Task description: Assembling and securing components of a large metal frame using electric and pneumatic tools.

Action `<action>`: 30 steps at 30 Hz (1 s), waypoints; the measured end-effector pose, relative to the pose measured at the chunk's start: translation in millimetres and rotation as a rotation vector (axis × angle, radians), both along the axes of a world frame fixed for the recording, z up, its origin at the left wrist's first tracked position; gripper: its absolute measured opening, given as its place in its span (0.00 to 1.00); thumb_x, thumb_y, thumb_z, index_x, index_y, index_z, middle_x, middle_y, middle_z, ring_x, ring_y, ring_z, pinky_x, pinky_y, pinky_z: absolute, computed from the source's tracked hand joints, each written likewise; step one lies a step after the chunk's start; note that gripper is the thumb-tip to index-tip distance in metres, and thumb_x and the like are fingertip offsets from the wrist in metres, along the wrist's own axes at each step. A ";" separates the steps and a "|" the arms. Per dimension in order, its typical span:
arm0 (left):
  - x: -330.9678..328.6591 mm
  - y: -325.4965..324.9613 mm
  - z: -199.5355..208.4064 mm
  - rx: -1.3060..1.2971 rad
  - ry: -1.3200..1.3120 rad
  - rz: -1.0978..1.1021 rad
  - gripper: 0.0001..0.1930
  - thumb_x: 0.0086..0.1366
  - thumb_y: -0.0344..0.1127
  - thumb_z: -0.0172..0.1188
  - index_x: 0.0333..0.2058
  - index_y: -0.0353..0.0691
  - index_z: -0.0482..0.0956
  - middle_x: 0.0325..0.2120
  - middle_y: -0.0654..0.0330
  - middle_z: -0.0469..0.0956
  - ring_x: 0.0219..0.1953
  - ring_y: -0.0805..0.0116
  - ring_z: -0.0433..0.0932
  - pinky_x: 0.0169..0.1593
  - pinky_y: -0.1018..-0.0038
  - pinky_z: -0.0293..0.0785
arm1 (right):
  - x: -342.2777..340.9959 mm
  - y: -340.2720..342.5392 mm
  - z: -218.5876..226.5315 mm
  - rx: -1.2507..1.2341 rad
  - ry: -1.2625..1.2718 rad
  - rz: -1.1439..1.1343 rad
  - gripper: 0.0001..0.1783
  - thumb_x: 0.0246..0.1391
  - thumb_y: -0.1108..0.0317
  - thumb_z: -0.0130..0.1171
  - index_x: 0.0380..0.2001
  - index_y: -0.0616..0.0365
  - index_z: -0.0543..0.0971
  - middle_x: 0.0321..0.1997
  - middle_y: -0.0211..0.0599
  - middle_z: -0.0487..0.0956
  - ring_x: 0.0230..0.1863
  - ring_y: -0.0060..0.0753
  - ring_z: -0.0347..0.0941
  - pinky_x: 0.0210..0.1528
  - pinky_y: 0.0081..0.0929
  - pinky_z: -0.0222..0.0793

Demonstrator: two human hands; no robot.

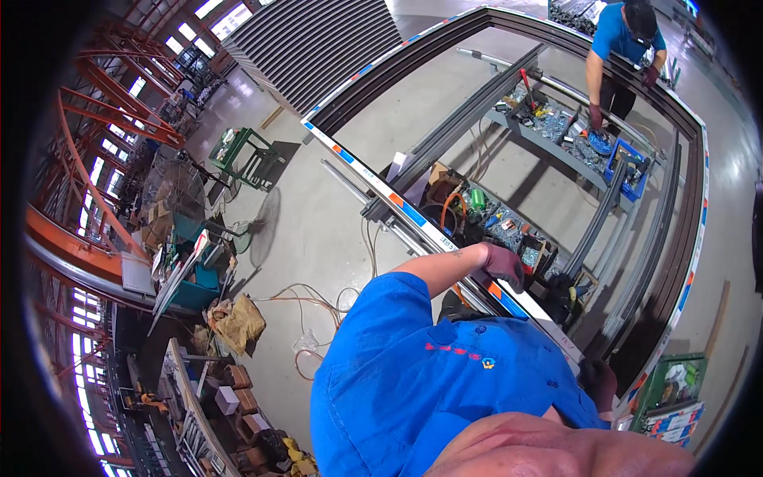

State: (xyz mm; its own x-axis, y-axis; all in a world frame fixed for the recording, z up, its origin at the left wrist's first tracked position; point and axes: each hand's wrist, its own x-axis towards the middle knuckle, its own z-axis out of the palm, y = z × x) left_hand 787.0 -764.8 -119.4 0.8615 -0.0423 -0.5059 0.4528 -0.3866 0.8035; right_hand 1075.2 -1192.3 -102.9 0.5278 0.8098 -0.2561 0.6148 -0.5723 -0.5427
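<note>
A large dark-brown rectangular frame [691, 199], its outer edge covered with printed white, blue and orange film, lies across grey support bars in front of me. My left hand [503, 267], in a dark red glove, is over the near side of this frame. Its fingers are curled closed, and whatever they may hold is hidden. Farther right along the same side, my right hand [598, 383] is in a dark glove close to my body. It lies in shadow at the frame, and its fingers are too dark to make out.
Inside the frame's opening, a parts tray [509, 226] and a shelf [548, 127] hold small metal hardware. A blue bin [628, 171] stands at the shelf's end. Across the frame, a co-worker [624, 40] reaches into the shelf. Hoses [318, 298] trail over the floor left of me.
</note>
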 end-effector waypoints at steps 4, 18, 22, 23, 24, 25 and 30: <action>-7.0 4.0 -7.0 0.008 -0.132 -0.014 0.22 0.72 0.51 0.67 0.56 0.42 0.91 0.54 0.55 0.90 0.58 0.60 0.86 0.63 0.63 0.79 | 0.9 2.1 7.5 -0.013 -0.081 0.041 0.20 0.67 0.48 0.69 0.35 0.55 0.92 0.32 0.48 0.88 0.36 0.53 0.88 0.39 0.47 0.79; -3.3 9.6 -84.6 0.005 -0.124 -0.166 0.28 0.72 0.60 0.69 0.55 0.42 0.91 0.50 0.49 0.91 0.55 0.53 0.87 0.59 0.57 0.79 | -19.3 2.0 0.8 0.292 -0.436 0.323 0.30 0.50 0.53 0.79 0.55 0.51 0.85 0.48 0.41 0.87 0.54 0.53 0.82 0.77 0.57 0.65; 29.8 5.7 -12.4 0.172 0.084 -0.312 0.26 0.72 0.58 0.69 0.52 0.41 0.92 0.49 0.48 0.91 0.53 0.54 0.87 0.56 0.57 0.80 | -22.5 5.8 3.7 0.283 -0.429 0.292 0.36 0.43 0.52 0.82 0.56 0.52 0.84 0.49 0.41 0.86 0.56 0.52 0.82 0.84 0.62 0.56; 33.4 7.0 -18.9 0.139 0.099 -0.334 0.26 0.73 0.58 0.69 0.53 0.41 0.92 0.49 0.48 0.91 0.52 0.54 0.87 0.57 0.58 0.80 | -24.3 7.5 6.4 0.285 -0.456 0.317 0.36 0.42 0.53 0.83 0.55 0.52 0.84 0.48 0.41 0.87 0.54 0.52 0.82 0.83 0.61 0.57; 37.3 8.1 -23.0 0.107 0.114 -0.362 0.27 0.73 0.58 0.68 0.54 0.40 0.91 0.49 0.48 0.91 0.52 0.54 0.87 0.57 0.58 0.80 | -26.8 6.9 7.0 0.287 -0.483 0.335 0.35 0.41 0.54 0.83 0.54 0.53 0.84 0.47 0.41 0.87 0.53 0.53 0.83 0.82 0.61 0.59; 38.0 8.4 -23.7 0.096 0.157 -0.331 0.28 0.73 0.59 0.68 0.55 0.40 0.91 0.50 0.48 0.91 0.53 0.54 0.88 0.59 0.58 0.79 | -25.9 3.6 1.6 0.287 -0.479 0.336 0.35 0.41 0.54 0.83 0.54 0.53 0.84 0.47 0.41 0.87 0.53 0.53 0.83 0.82 0.61 0.59; 24.6 3.5 -23.6 0.193 0.017 -0.320 0.26 0.73 0.58 0.68 0.55 0.41 0.91 0.52 0.51 0.91 0.56 0.54 0.87 0.61 0.59 0.79 | -24.4 3.8 -3.3 0.259 -0.442 0.274 0.31 0.40 0.56 0.83 0.49 0.51 0.85 0.40 0.42 0.87 0.47 0.54 0.85 0.82 0.59 0.60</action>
